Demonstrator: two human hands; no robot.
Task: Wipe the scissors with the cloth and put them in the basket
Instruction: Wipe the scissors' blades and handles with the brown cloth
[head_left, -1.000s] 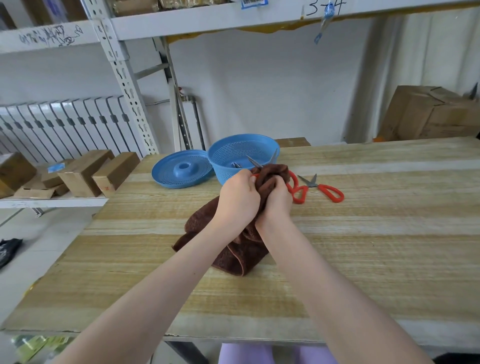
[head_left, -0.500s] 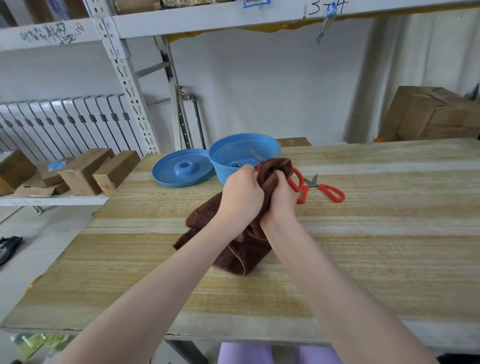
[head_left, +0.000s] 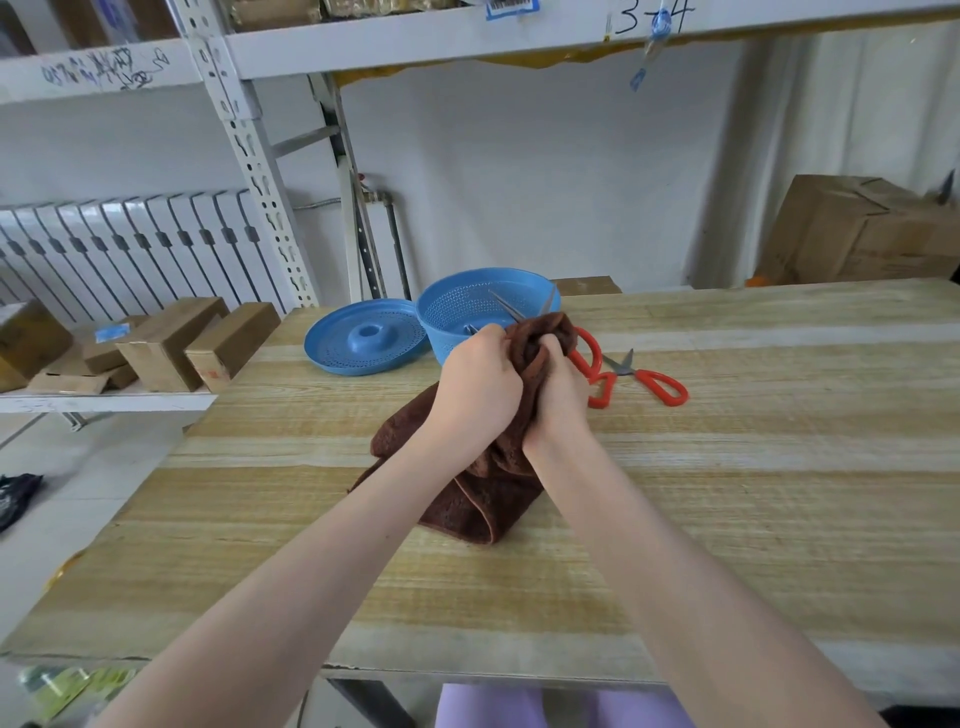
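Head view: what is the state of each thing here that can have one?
cloth: bunched, lower end on the table.
held scissors: blades spread, partly wrapped in the cloth.
left hand: grips the cloth.
right hand: grips the cloth.
basket: upright, uncovered.
lid: off, lying beside the basket.
second scissors: lying on the table, untouched.

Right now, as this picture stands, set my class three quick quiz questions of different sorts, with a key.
1. True or false: the left hand and right hand both grip the brown cloth.
2. Relative to the basket, the blue lid lies: A inside it; B left of it; C on top.
3. Fill in: the scissors lying on the table have ___ handles.
Key: 1 true; 2 B; 3 red.
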